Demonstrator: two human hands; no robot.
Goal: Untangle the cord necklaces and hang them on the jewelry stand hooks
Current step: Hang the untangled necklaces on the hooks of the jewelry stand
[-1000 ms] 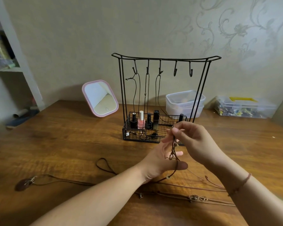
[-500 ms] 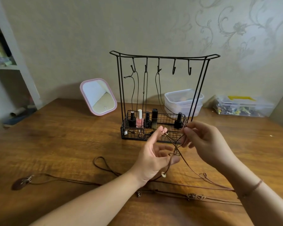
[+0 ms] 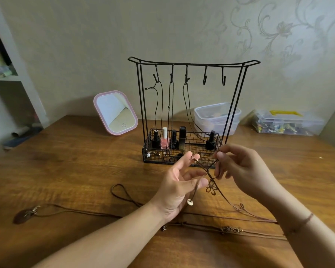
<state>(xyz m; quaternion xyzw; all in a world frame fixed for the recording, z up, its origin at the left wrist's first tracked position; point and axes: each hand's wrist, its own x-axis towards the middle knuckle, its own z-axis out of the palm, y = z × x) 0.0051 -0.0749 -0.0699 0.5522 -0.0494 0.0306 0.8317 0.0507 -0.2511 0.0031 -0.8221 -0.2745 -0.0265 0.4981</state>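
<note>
Our tabletop (image 3: pixel 66 171) fills the view, with the jewelry stand (image 3: pixel 193 63) at twelve o'clock; three hooks already carry cords, and the two rightmost hooks (image 3: pixel 214 77) hang bare. Nearer us, at six o'clock, more brown cords (image 3: pixel 201 226) lie stretched flat. We hold one cord necklace (image 3: pixel 205 169) up just in front of the stand's basket: our left hand (image 3: pixel 179 187) is half open, cord draped over its fingers, while our right hand (image 3: pixel 242 171) pinches strands at one o'clock. The cord looks thin, limp and light, so we judge it will snag rather than slide; best gripped close beside the crossing, not at the small flower charm (image 3: pixel 211 188) or pale bead (image 3: pixel 190 202), which look delicate.
</note>
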